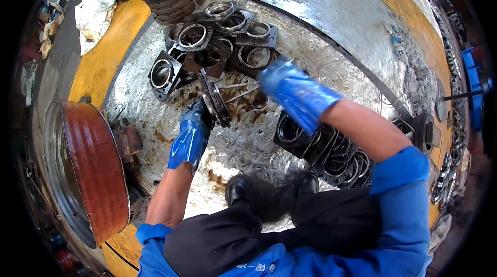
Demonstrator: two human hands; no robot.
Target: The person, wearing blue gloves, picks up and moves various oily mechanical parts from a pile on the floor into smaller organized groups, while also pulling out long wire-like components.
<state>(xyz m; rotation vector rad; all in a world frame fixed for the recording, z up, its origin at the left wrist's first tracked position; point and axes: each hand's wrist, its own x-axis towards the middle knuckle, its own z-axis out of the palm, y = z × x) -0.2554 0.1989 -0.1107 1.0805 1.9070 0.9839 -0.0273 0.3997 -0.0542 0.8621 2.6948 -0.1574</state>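
My left hand [191,129], in a glossy blue glove, is closed on the edge of a dark, greasy flanged ring [215,98], which it holds upright and edge-on above the floor. My right hand [283,86], gloved in the same blue, is smeared by motion, so its fingers cannot be read. It is beside a pile of square flange plates [258,35] with round bores and bright inner rims. A thin pale strand or rod [243,93] runs between the ring and my right hand; whether either hand holds it I cannot tell.
Another heap of black flange plates [336,160] lies near my right knee. A red drum-like tub [98,168] stands at the left. Stacked round black pans [173,0] rise at the back left, near a stained white cloth [94,15]. Yellow strips border the worn metallic-looking floor.
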